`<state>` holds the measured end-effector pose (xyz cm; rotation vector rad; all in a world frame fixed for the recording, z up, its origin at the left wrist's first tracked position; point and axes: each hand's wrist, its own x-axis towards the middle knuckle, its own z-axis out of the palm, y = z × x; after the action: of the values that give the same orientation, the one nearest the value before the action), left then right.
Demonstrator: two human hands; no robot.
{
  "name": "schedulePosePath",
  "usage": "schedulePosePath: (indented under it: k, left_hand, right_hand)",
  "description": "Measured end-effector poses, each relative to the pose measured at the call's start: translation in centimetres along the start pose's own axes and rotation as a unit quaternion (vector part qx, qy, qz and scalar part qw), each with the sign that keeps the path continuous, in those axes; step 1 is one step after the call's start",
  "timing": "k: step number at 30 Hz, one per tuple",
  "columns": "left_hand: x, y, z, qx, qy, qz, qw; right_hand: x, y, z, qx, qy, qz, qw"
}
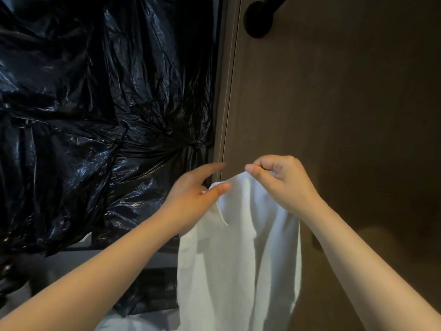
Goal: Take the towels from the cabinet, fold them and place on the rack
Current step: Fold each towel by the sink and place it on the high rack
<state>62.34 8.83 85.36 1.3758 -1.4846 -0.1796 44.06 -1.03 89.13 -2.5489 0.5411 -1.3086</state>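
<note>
A white towel [238, 259] hangs down in front of me, held up by its top edge. My right hand [281, 185] pinches that top edge between thumb and curled fingers. My left hand [195, 194] is at the towel's upper left corner, thumb lying on the cloth and fingers stretched forward past it. The towel's lower end runs out of the bottom of the view. No cabinet shelf with other towels is in view.
Crumpled black plastic sheeting [95, 103] covers the whole left side. A brown wooden panel [334, 115] fills the right side, with a black round fitting [260, 17] mounted at its top. A vertical frame edge [226, 91] separates the two.
</note>
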Motion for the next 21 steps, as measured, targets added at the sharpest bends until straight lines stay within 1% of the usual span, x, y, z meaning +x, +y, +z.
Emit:
schedulePosePath:
  k: [3,7,10,14,16,21]
  left_hand:
    - [0.0,0.5,0.4,-0.100,-0.046,0.024,0.994]
    - [-0.2,-0.1,0.7,-0.122,-0.072,0.023,0.990]
    - [-0.5,-0.2,1.0,-0.130,-0.101,0.023,0.986]
    - [-0.7,0.5,1.2,-0.169,-0.133,0.030,0.976]
    - [-0.8,0.6,1.4,-0.166,-0.121,0.020,0.978]
    - [-0.5,0.4,1.7,-0.147,-0.041,0.002,0.988]
  right_hand:
    - [0.0,-0.6,0.0,0.034,-0.007,-0.008,0.999]
    - [-0.2,-0.9,-0.1,0.064,-0.003,0.001,0.998]
    - [-0.3,-1.0,-0.1,0.078,-0.016,0.011,0.997]
    - [-0.3,-1.2,0.0,0.087,-0.015,0.008,0.996]
    - [-0.3,-1.2,0.1,0.076,-0.007,0.006,0.997]
    - [-0.6,-1.1,-0.3,0.072,-0.002,0.028,0.997]
